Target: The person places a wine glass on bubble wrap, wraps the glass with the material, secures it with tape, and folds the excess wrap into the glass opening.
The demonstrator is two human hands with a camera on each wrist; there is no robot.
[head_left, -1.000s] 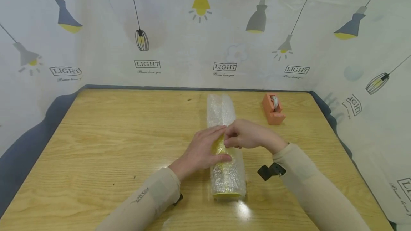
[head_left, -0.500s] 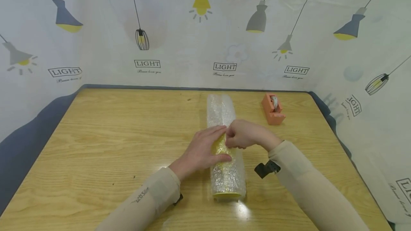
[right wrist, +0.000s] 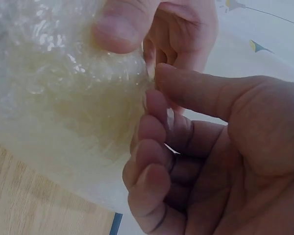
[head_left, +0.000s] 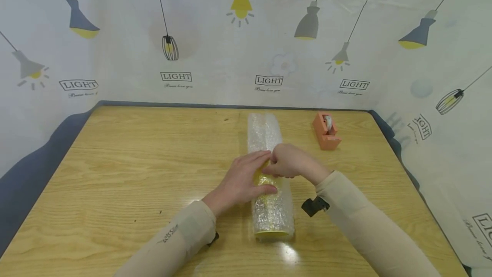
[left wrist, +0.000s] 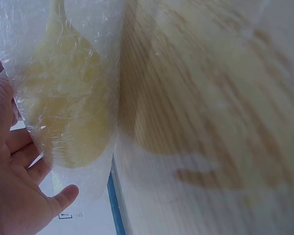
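Note:
A bundle of bubble wrap (head_left: 269,217) lies lengthwise on the wooden table, with something yellow showing through it. In the left wrist view the yellow thing (left wrist: 71,112) has a rounded body that narrows to a neck; its kind cannot be told. My left hand (head_left: 241,179) rests on the bundle from the left, fingers extended and thumb spread. From the right, my right hand (head_left: 290,161) touches the top of the wrap just beside the left hand's fingertips, its fingers curled. No separate thing shows between those fingers in the right wrist view.
An orange tape dispenser (head_left: 326,131) with a roll of tape stands at the back right of the table (head_left: 146,161). A pale curtain (head_left: 207,33) printed with lamps hangs behind it and along the sides.
My right hand has shifted slightly right and then back left over the wrap, and its forearm has swung a little left. The left hand and the bundle stay put.

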